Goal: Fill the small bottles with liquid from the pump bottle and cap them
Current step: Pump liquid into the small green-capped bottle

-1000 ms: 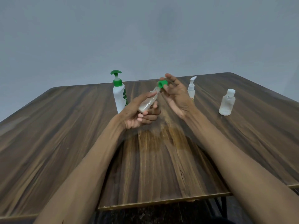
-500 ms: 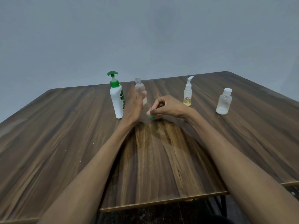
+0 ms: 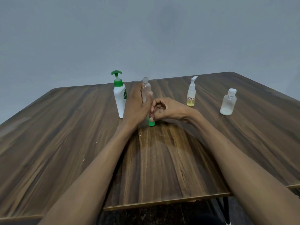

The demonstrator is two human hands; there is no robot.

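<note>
Green cap (image 3: 151, 123) now set on table (image 3: 65, 127), right hand (image 3: 168, 109) still pinching it

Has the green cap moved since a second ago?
Yes. The green cap came off the clear bottle and went down to the table, right of the pump bottle, pinched by the right hand.

Two bare forearms enter from the 6 o'clock edge of the head view. No sleeve, cuff, watch, band or glove covers either one as far as the frame shows. The left hand (image 3: 138, 108) carries no ring on its visible surfaces. The right hand (image 3: 168, 110) is likewise unadorned; short, unpainted nails show on its fingers (image 3: 151, 119). No other part of the person is in view.
</note>
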